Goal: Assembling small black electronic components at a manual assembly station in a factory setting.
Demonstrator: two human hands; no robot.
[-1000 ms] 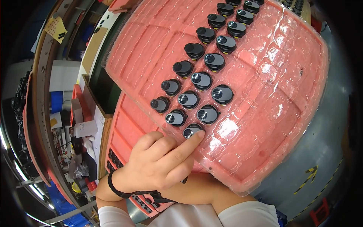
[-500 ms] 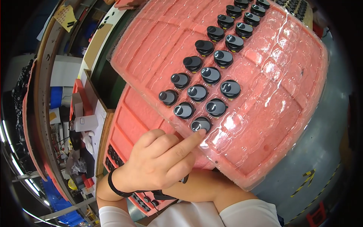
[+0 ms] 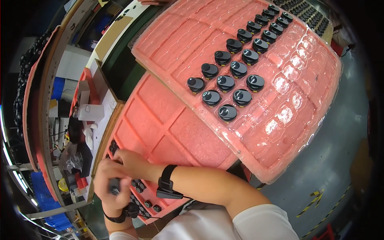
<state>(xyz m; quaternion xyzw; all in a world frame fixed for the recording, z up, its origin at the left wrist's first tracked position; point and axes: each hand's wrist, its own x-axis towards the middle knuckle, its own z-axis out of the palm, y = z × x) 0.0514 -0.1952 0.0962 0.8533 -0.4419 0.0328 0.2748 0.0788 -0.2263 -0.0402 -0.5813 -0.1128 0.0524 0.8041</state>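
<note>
My left hand [image 3: 107,182], blurred, is closed around a small dark part [image 3: 115,186] at the lower left. My right hand [image 3: 134,163] reaches across and meets it, its fingers blurred and partly hidden behind the left. Below both hands, small black round parts [image 3: 148,204] sit along the edge of a lower pink tray [image 3: 192,138]. On the upper pink tray [image 3: 276,156], under or in a clear moulded plastic sheet, stand slanting rows of black round pieces with grey oval tops [image 3: 227,113].
A white container [image 3: 91,113] and a crumpled clear bag [image 3: 74,162] lie on the side bench at left. Another tray of dark pieces [image 3: 308,16] is at the far right. Grey floor [image 3: 332,144] with striped tape shows at right.
My left hand has left the nearest grey-topped piece on the upper tray and moved down and left. Both hands now meet over the lower tray. The view has shifted.
</note>
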